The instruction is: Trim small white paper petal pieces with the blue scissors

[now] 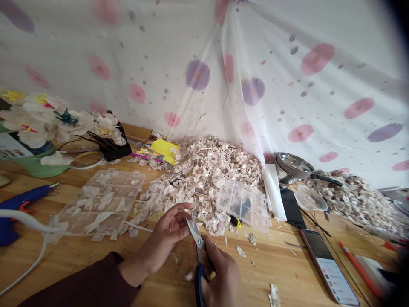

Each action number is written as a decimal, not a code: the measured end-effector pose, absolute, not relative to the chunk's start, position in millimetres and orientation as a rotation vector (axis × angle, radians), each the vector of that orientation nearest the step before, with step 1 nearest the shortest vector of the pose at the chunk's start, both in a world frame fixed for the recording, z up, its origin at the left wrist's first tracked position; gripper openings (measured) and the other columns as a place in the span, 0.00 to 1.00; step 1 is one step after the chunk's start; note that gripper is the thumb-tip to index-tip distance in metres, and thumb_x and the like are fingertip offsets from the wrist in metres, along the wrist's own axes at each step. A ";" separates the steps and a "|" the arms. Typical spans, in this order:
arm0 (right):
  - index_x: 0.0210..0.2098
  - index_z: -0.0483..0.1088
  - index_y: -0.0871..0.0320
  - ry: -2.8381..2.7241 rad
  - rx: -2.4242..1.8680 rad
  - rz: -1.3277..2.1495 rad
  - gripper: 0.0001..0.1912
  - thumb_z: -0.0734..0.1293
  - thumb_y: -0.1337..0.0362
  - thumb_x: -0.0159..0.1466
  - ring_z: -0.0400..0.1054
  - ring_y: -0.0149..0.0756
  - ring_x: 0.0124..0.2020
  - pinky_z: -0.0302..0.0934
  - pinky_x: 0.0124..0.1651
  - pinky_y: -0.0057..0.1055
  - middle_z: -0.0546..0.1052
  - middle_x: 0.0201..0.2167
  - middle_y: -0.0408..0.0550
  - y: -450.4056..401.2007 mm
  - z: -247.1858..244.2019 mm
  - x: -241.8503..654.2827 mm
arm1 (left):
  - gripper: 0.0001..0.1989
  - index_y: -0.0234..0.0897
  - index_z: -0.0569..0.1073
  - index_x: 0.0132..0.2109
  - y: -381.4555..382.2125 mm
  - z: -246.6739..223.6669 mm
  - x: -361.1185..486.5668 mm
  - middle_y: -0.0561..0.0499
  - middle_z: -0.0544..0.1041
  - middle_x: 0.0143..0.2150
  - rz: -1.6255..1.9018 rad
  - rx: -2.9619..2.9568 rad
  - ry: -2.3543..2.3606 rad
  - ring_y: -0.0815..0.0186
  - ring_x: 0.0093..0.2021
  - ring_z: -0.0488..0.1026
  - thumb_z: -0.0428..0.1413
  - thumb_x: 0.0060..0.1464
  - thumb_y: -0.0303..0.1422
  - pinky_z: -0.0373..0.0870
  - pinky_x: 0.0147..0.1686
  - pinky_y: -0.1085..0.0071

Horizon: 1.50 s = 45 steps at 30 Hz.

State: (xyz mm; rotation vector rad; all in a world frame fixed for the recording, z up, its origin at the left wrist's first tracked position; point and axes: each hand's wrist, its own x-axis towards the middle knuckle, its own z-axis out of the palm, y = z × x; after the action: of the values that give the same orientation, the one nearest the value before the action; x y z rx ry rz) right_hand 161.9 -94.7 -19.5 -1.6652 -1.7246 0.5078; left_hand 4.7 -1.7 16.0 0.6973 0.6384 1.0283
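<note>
Sheer white fabric [271, 51] dotted with pink and purple blotches hangs behind a wooden workbench [271, 264], with a heap of papery flakes [198, 179] at its middle. At lower centre, the person's left hand [162, 238] comes in from a dark maroon sleeve [76, 281], wrist turned and fingers curled upward (any scrap between them is too small to make out). The right hand [222, 277], lower and just beside it, is closed around blue-handled scissors [198, 251], whose steel blades point up toward the left fingertips. The two hands are apart, not touching.

Left of the hands lies a clear compartment box [102, 200] holding white petal shapes, with a blue hot glue gun [22, 209] at the left edge. A second clear box [243, 204] rests against the heap, upper right of the scissors. A smartphone [329, 268] lies at lower right, and a steel pan [292, 166] sits at right, beyond it.
</note>
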 end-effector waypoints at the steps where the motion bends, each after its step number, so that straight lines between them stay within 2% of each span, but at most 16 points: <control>1: 0.58 0.70 0.59 -1.724 -1.663 0.513 0.30 0.70 0.57 0.59 0.70 0.36 0.22 0.63 0.25 0.25 0.78 0.25 0.46 -94.8 -18.7 161.7 | 0.24 0.42 0.77 0.46 -2.0 16.2 4.8 0.56 0.74 0.30 1.026 0.694 0.637 0.71 0.32 0.69 0.72 0.38 0.34 0.64 0.33 0.74; 7: 0.58 0.69 0.61 -1.748 -1.667 0.601 0.28 0.69 0.60 0.60 0.70 0.35 0.24 0.63 0.27 0.25 0.78 0.26 0.47 -93.8 -10.3 161.3 | 0.25 0.43 0.77 0.45 -2.5 16.5 5.7 0.56 0.75 0.30 1.027 0.681 0.633 0.71 0.31 0.68 0.72 0.38 0.34 0.63 0.33 0.74; 18: 0.57 0.70 0.64 -1.770 -1.721 0.627 0.28 0.68 0.58 0.60 0.67 0.35 0.23 0.57 0.25 0.26 0.74 0.23 0.46 -93.1 -3.8 159.4 | 0.24 0.42 0.77 0.46 -2.5 15.7 5.0 0.56 0.75 0.30 1.035 0.695 0.622 0.71 0.31 0.68 0.72 0.39 0.33 0.63 0.32 0.76; 23: 0.54 0.73 0.62 -1.741 -1.731 0.594 0.24 0.68 0.58 0.60 0.64 0.33 0.21 0.55 0.22 0.24 0.72 0.20 0.43 -93.8 -2.3 158.4 | 0.22 0.42 0.77 0.46 -2.1 14.2 4.4 0.56 0.74 0.30 1.030 0.699 0.615 0.72 0.31 0.68 0.71 0.41 0.32 0.64 0.32 0.76; 33: 0.52 0.75 0.60 -1.636 -1.666 0.645 0.25 0.68 0.53 0.60 0.60 0.30 0.18 0.52 0.20 0.22 0.69 0.17 0.40 -93.3 -2.3 154.7 | 0.23 0.41 0.77 0.46 3.5 17.5 2.4 0.55 0.76 0.29 1.031 0.717 0.594 0.71 0.30 0.70 0.70 0.40 0.29 0.65 0.32 0.76; 42: 0.45 0.76 0.59 -1.531 -1.644 0.925 0.19 0.69 0.56 0.58 0.58 0.28 0.21 0.53 0.24 0.21 0.70 0.20 0.39 -91.5 8.4 155.6 | 0.25 0.39 0.75 0.48 8.3 18.4 -1.3 0.54 0.76 0.30 0.994 0.750 0.612 0.70 0.31 0.70 0.70 0.39 0.28 0.66 0.35 0.74; 45: 0.41 0.77 0.60 -1.455 -1.641 1.014 0.18 0.69 0.54 0.57 0.58 0.29 0.22 0.54 0.26 0.22 0.69 0.21 0.39 -91.3 12.6 156.5 | 0.25 0.39 0.75 0.48 9.0 18.2 -2.1 0.53 0.76 0.31 0.975 0.767 0.641 0.70 0.32 0.70 0.69 0.40 0.28 0.65 0.35 0.74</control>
State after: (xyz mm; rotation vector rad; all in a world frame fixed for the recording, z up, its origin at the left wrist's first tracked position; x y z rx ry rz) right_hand 156.5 -91.3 12.6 -1.6409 -1.4555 1.0141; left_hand -2.1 9.0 18.2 0.7665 0.6410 0.9753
